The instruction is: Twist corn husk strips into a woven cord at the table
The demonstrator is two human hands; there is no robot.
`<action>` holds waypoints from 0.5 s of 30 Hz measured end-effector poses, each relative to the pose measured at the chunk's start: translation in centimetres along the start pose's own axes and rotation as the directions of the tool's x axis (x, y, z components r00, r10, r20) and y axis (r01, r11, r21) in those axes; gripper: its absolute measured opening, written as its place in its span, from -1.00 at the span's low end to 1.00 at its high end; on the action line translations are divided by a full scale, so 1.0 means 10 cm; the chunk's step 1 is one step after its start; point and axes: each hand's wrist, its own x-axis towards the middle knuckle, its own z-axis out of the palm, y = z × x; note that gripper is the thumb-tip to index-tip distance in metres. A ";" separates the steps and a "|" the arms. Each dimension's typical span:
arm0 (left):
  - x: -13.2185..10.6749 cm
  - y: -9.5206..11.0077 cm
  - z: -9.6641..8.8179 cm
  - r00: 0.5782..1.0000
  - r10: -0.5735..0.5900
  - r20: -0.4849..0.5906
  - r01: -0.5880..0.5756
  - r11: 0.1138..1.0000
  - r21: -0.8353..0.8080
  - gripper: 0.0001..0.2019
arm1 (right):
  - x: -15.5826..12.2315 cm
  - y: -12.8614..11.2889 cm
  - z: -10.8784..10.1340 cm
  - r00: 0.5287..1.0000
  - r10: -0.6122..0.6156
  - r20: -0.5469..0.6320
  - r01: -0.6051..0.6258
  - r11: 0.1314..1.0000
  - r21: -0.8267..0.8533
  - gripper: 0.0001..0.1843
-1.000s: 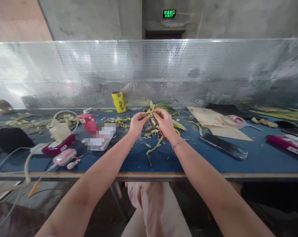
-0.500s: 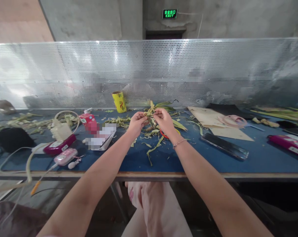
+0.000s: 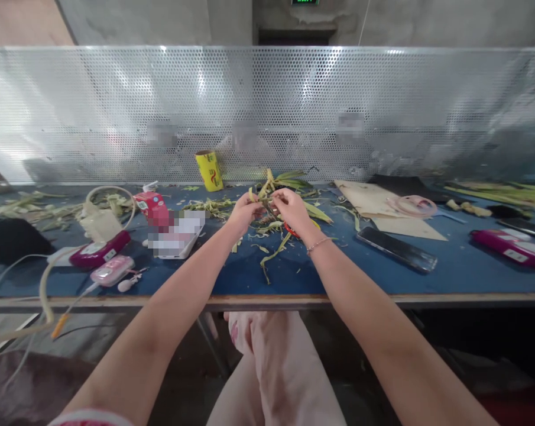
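My left hand (image 3: 245,213) and my right hand (image 3: 290,207) meet above the table, fingertips pinched together. Between them is a yellow-green leaf strip (image 3: 263,193), bent and knotted-looking; its exact shape is partly hidden by the fingers. A narrow end of it curls up by my left fingers. Broad green leaves (image 3: 291,178) lie just behind my right hand. Under the hands are loose leaf scraps (image 3: 267,228), and one long withered strip (image 3: 274,255) trails toward the table's front edge. A red ring-like thing (image 3: 289,229) shows partly beneath my right wrist.
On the blue table (image 3: 249,287), a yellow tube (image 3: 209,171) stands behind. At left are a red carton (image 3: 152,207), a white device (image 3: 181,236), a purple device (image 3: 101,249) and cables. At right lie a phone (image 3: 398,249), cardboard (image 3: 369,204) and another purple device (image 3: 511,248).
The camera has tilted down slightly, so everything sits higher in view. My hands stay together at the leaf strip; a strip end now stands up by my left fingers.
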 end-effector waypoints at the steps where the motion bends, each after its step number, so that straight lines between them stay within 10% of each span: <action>1: 0.01 0.01 -0.01 0.999 0.000 -0.049 -0.001 1.000 -0.014 -0.77 | 0.01 0.00 -0.03 0.999 -0.044 -0.014 0.042 0.996 -0.075 -0.87; 8: 0.14 0.10 -0.20 0.954 0.068 -0.293 -0.111 0.985 -0.132 -0.79 | -0.12 -0.50 -0.35 0.977 -0.092 0.194 0.160 0.912 -0.378 -0.81; 12: 0.19 0.14 -0.25 0.928 0.115 -0.356 -0.177 0.973 -0.147 -0.82 | -0.99 -0.90 -0.11 0.899 -0.257 0.354 0.405 0.794 -0.453 -0.61; 15: 0.18 0.21 -0.27 0.914 0.213 -0.347 -0.275 0.951 -0.140 -0.81 | -1.63 -0.75 -0.30 0.769 -0.187 0.611 0.562 0.653 -0.508 -0.52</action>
